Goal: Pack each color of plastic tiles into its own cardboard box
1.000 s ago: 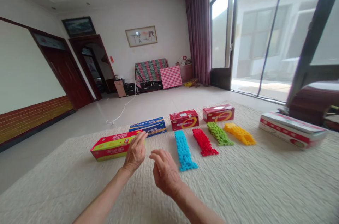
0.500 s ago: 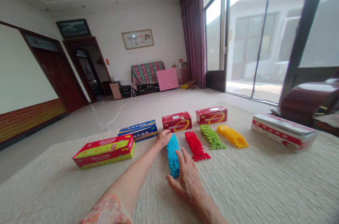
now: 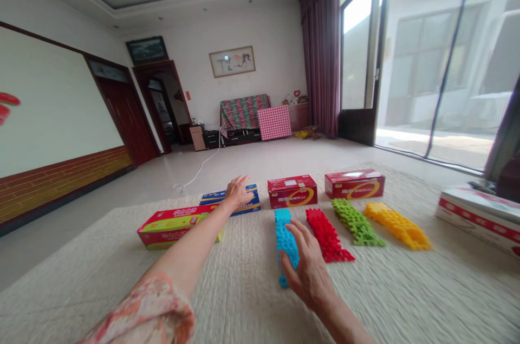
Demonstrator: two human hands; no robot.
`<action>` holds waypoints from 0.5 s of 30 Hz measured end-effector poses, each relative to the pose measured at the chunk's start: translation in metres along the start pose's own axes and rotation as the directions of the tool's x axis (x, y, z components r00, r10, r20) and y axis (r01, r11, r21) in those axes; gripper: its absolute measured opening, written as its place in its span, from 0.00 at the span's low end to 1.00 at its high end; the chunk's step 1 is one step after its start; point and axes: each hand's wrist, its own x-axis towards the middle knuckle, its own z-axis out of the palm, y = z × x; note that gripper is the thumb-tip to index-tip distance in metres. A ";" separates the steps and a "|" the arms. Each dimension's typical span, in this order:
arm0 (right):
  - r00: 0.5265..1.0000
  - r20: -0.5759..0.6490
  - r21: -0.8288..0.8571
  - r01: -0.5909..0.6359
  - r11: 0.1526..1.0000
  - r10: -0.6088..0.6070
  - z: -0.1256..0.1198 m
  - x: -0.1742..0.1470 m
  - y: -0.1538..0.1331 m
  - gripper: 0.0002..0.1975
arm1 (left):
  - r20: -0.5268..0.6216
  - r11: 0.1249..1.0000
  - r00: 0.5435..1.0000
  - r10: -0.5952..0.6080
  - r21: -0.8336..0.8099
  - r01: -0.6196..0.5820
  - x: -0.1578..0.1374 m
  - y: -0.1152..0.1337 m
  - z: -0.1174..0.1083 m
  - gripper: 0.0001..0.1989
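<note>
Right grip [image 3: 309, 267] overlaps blue strip [image 3: 283, 231] running lengthwise forward

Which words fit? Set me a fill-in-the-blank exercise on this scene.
The left hand is at the rectangular cardboard box coloured ____.
The red openwork plastic strip lies between the light-blue openwork plastic strip and the ____ one.
Farthest from the right hand is the plastic strip coloured ____.
Missing words: blue; green; yellow.
</note>
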 end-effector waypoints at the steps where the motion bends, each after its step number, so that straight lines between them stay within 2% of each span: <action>1: 1.000 0.013 0.006 0.027 1.000 -0.027 0.004 0.007 -0.005 0.25 | 0.050 0.999 0.999 -0.005 0.047 0.003 0.006 -0.010 -0.007 0.35; 5: 0.978 0.165 0.070 0.114 0.991 -0.124 0.025 0.024 -0.037 0.24 | 0.283 0.978 0.956 -0.083 0.206 0.024 0.023 -0.039 -0.018 0.52; 8: 0.919 0.380 0.045 0.095 0.994 -0.105 0.040 0.023 -0.061 0.21 | 0.392 0.962 0.911 -0.126 0.274 0.015 0.026 -0.051 -0.015 0.56; 10: 0.851 0.521 -0.028 0.083 0.996 -0.057 0.046 0.018 -0.070 0.15 | 0.416 0.955 0.901 -0.119 0.297 -0.010 0.023 -0.052 -0.013 0.53; 12: 0.792 0.610 -0.097 0.102 0.990 -0.022 0.051 0.013 -0.075 0.10 | 0.400 0.949 0.912 -0.092 0.312 -0.041 0.020 -0.049 -0.015 0.49; 15: 0.768 0.640 -0.126 0.146 0.981 -0.033 0.054 0.007 -0.075 0.09 | 0.303 0.940 0.952 -0.031 0.333 -0.075 0.016 -0.039 -0.031 0.44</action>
